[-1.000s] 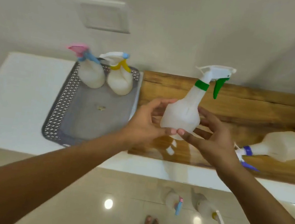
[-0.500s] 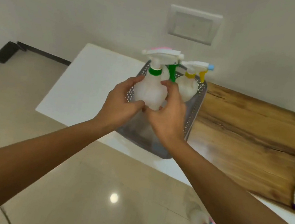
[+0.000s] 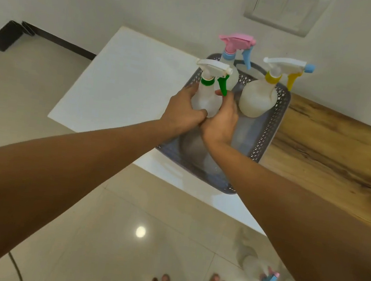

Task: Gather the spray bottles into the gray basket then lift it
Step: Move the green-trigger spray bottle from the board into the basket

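Observation:
The gray basket [image 3: 272, 125] sits on the white counter [image 3: 126, 79]. Both hands wrap the white spray bottle with a green trigger [image 3: 205, 91], held upright over the basket's left side: my left hand [image 3: 180, 114] on its left, my right hand [image 3: 223, 119] on its right. Whether its base touches the basket floor is hidden by my hands. Behind it stands a bottle with a pink head and blue trigger [image 3: 233, 53]. A bottle with a yellow collar and trigger [image 3: 259, 95] stands at the basket's right.
A wooden board [image 3: 341, 157] lies to the right of the basket. The wall rises just behind the counter. Below, the glossy tile floor [image 3: 98, 234] shows my bare feet and reflections of bottles.
The bottle with the green trigger has come down lower over the basket's left side, both hands still around it. The view has shifted, showing more of the basket and the pink-headed bottle.

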